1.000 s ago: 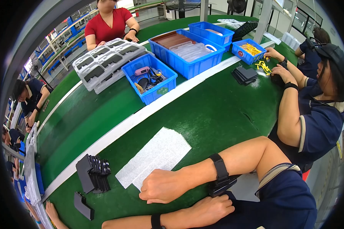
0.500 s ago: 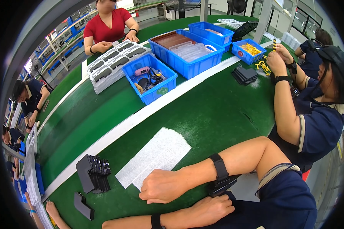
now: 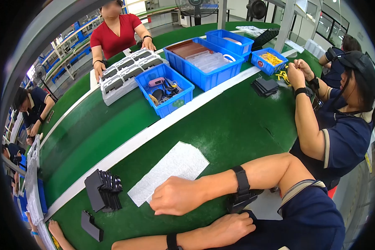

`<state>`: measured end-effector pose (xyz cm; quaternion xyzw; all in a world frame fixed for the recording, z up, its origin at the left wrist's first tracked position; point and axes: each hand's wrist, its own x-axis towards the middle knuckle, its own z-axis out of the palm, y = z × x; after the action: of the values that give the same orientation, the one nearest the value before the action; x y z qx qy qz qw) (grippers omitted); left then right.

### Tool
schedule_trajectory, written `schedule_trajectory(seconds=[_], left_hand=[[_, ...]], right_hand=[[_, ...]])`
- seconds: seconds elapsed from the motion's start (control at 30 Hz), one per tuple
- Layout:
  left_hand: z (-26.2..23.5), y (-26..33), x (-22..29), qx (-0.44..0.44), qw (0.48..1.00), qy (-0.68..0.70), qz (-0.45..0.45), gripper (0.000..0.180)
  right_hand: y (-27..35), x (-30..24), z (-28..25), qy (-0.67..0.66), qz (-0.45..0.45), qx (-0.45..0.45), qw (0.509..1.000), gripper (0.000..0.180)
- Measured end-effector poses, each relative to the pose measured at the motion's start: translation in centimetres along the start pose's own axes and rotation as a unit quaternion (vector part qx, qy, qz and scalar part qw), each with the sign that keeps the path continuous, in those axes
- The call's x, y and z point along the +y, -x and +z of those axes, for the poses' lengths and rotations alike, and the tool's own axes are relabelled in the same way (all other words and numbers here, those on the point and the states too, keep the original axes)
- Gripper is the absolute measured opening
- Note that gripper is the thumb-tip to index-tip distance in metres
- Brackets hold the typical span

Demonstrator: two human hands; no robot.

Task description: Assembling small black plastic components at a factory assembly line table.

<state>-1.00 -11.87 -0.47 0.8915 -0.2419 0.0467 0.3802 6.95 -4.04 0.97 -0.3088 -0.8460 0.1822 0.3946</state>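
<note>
Loosely fisted, my right hand (image 3: 173, 196) rests on the near end of a white cloth-like sheet (image 3: 177, 160) lying on the green table. Its fingers curl under the palm, and nothing shows in them. My left hand (image 3: 229, 229) lies back down against my dark shirt, below the right forearm. Its fingers are bent in and hold nothing visible. To the left of the sheet stands a fanned stack of thin black flat cases (image 3: 102, 191). A single bent black piece (image 3: 91, 226) lies nearer, apart from the stack.
Blue bins hold tools (image 3: 173, 106), clear plastic pieces (image 3: 208, 75) and yellow parts (image 3: 271, 60). Black pieces (image 3: 264, 86) lie by a co-worker's hands (image 3: 300, 75) at right. Across the belt, a person in red (image 3: 116, 33) handles a grey-white tray stack (image 3: 125, 77). Another's forearm (image 3: 60, 235) reaches in lower left.
The person in red has spread both hands to the tray stack's sides, and the stack sits slightly further right. The right co-worker's striped strip is no longer visible. My hands have barely moved.
</note>
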Motion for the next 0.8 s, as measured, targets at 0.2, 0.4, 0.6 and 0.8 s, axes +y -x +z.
schedule_trajectory(seconds=[0.2, 0.4, 0.6, 0.8], left_hand=[[0.4, 0.0, -0.3, 0.018, 1.000, 0.009, 0.016, 0.006], [-0.1, 0.3, -0.3, -0.004, 1.000, 0.011, 0.007, 0.008], [-0.3, -0.1, -0.5, -0.011, 1.000, 0.004, 0.026, 0.009], [-0.3, 0.0, -0.4, -0.013, 1.000, 0.005, 0.028, 0.011]], right_hand=[[0.1, 2.6, -6.7, 0.282, -0.020, 0.169, 0.944, 0.011], [4.5, 6.2, -18.4, 0.485, 0.260, 0.340, 0.763, 0.015], [16.5, 9.5, -27.4, 0.539, 0.542, 0.434, 0.477, 0.034], [22.6, 12.1, -30.0, 0.417, 0.634, 0.426, 0.493, 0.042]])
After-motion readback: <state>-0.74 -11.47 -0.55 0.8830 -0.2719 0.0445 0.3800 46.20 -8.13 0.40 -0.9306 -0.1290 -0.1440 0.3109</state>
